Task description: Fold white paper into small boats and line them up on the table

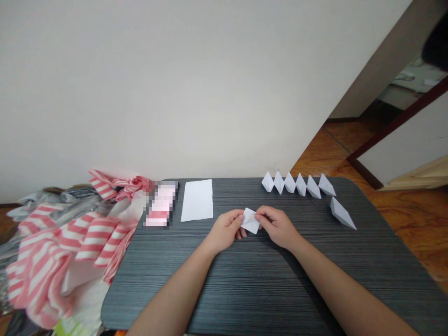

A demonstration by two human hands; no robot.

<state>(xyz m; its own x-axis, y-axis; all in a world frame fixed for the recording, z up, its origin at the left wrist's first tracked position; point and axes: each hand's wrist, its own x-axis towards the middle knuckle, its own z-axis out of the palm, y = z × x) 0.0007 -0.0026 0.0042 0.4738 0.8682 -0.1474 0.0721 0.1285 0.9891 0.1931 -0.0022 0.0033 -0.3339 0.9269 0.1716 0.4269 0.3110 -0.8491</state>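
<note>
A small folded white paper (250, 221) is held between my two hands above the middle of the dark table. My left hand (227, 229) pinches its left corner, thumb on top and the other fingers curled beneath. Its right edge is gripped by my right hand (279, 225), between thumb and fingers. To the left lies a flat white sheet stack or single sheet (197, 200); I cannot tell which. Several folded white paper shapes (290, 182) stand in a row at the table's back right. One more folded paper shape (343, 214) lies apart, nearer the right edge.
The dark table (245, 289) has a fine striped grain and rounded corners. A blurred-out phone-like rectangle (161, 204) lies at its back left. Red-and-white striped cloth (52, 261) is heaped beyond the left edge. Behind the table rises a pale wall (192, 93).
</note>
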